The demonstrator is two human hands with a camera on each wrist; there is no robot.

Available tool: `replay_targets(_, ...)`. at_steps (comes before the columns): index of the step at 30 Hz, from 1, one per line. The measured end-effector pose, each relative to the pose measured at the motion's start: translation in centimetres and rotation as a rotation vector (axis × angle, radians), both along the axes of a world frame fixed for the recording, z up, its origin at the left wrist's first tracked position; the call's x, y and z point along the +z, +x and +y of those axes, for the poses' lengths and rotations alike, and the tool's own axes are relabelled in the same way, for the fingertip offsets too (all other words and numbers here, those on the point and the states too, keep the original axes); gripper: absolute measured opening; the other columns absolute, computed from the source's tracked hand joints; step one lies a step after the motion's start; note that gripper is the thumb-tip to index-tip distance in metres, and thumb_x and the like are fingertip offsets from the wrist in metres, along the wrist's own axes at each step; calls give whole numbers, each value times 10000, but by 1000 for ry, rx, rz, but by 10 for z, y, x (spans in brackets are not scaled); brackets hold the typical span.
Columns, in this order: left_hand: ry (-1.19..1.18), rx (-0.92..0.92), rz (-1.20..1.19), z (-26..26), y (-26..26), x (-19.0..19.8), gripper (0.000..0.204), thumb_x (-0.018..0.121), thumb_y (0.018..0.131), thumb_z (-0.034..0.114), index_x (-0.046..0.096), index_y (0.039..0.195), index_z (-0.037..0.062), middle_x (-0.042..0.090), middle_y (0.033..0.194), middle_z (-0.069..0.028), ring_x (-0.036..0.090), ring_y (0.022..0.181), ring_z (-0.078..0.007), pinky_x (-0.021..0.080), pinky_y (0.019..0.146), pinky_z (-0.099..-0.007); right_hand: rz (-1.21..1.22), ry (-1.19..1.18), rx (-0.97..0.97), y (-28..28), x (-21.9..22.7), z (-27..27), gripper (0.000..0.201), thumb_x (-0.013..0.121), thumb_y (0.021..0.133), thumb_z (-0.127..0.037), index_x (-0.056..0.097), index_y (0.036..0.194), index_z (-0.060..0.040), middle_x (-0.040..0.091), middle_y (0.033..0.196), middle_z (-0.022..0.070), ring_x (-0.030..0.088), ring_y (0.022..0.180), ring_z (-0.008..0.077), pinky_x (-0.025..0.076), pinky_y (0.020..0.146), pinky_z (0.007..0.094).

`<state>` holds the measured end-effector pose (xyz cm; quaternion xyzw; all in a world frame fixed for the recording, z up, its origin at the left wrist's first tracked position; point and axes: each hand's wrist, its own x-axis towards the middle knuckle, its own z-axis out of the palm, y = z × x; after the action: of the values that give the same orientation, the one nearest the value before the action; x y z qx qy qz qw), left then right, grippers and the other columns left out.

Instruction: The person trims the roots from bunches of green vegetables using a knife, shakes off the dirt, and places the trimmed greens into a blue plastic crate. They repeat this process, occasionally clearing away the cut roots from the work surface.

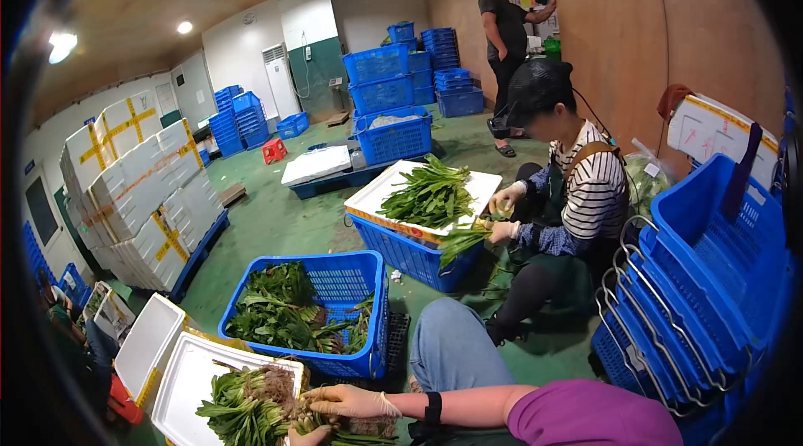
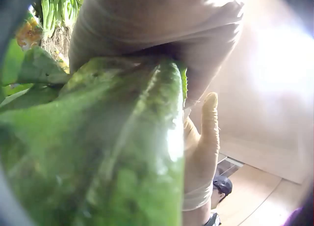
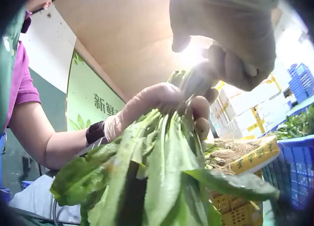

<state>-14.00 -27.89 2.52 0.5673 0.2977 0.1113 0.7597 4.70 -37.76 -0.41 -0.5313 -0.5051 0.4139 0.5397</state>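
Gripping a bunch of leafy greens (image 3: 162, 167) by the stem end, the left hand (image 3: 162, 101) is curling its gloved fingers round the stalks, just above the white foam box (image 1: 180, 383) of rooted greens. The right hand (image 3: 230, 44) is pinching at the stem tops, fingers bent. Judging by this, bunch-gathering is mid-step; next move needs stems evened before setting down.

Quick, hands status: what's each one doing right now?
Left hand: grips the leafy greens bunch at the stems.
Right hand: pinches the same bunch's stem tops.
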Motion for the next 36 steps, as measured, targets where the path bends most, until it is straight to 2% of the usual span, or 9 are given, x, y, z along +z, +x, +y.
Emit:
replay_targets(2, -49, -21, -54, -6, -2, 5, 511, 686, 870, -23, 544, 1358, 34, 664, 1199, -81, 649, 1027, -198, 544, 882, -341, -166, 93, -197, -6, 10, -3, 531, 656, 976, -434, 606, 1322, -35, 692, 1084, 76, 624, 939, 144, 495, 878, 310)
replay_targets(3, -47, -22, -51, -9, -2, 7, 511, 686, 870, -23, 544, 1358, 34, 664, 1199, -81, 649, 1027, -198, 544, 882, -341, -155, -31, -213, -5, 28, -12, 488, 686, 943, -444, 660, 1226, -48, 706, 1040, 113, 653, 940, 179, 500, 882, 333)
replay_targets(5, -20, -46, -24, -10, -4, 12, 499, 684, 862, -22, 560, 1341, 41, 678, 1148, -78, 656, 1003, -194, 548, 868, -341, -223, 55, -238, -3, 19, -1, 473, 692, 931, -450, 683, 1167, -40, 707, 1023, 143, 667, 959, 224, 502, 887, 344)
replay_targets(9, -123, -17, -8, -13, -12, 19, 507, 677, 858, -20, 555, 1346, 44, 670, 1148, -71, 647, 1006, -182, 542, 868, -329, -132, 91, -159, -10, -3, 22, 474, 681, 933, -464, 693, 1147, -42, 707, 1059, 171, 675, 990, 272, 503, 901, 363)
replay_targets(15, 49, 53, -66, -3, -19, 10, 630, 669, 843, -36, 464, 1435, 33, 616, 1267, -85, 628, 1073, -201, 537, 910, -316, -173, 23, -148, -22, -13, 48, 492, 682, 920, -468, 686, 1129, -22, 708, 1058, 190, 680, 987, 299, 512, 872, 383)
replay_targets(21, -251, 8, -49, 19, -13, -5, 630, 637, 839, -55, 456, 1436, 31, 637, 1217, -149, 654, 1060, -256, 566, 910, -374, -267, -42, -48, 0, -24, 71, 560, 718, 857, -517, 707, 1089, -8, 717, 1001, 185, 689, 906, 281, 525, 817, 382)
replay_targets(24, -285, -1, -73, 23, -3, -7, 596, 643, 843, -4, 474, 1415, 18, 655, 1184, -166, 657, 1070, -294, 561, 934, -414, -164, 37, 31, 20, -21, 71, 459, 703, 862, -433, 695, 986, 9, 704, 862, 179, 676, 806, 263, 517, 749, 389)
replay_targets(30, -371, 70, 66, 34, -2, -20, 395, 674, 852, 160, 653, 1199, -26, 709, 1108, -154, 658, 1041, -266, 526, 951, -385, -280, 54, -19, 26, -26, 72, 388, 692, 893, -372, 652, 1008, -3, 683, 917, 187, 647, 838, 295, 504, 774, 381)
replay_targets(36, -394, 235, 78, 51, -17, -48, 394, 685, 838, 167, 665, 1178, -31, 709, 1114, -138, 652, 1039, -250, 515, 953, -370, -212, 43, -132, 14, -30, 78, 350, 710, 860, -331, 675, 1028, -26, 695, 917, 215, 690, 862, 344, 530, 778, 407)
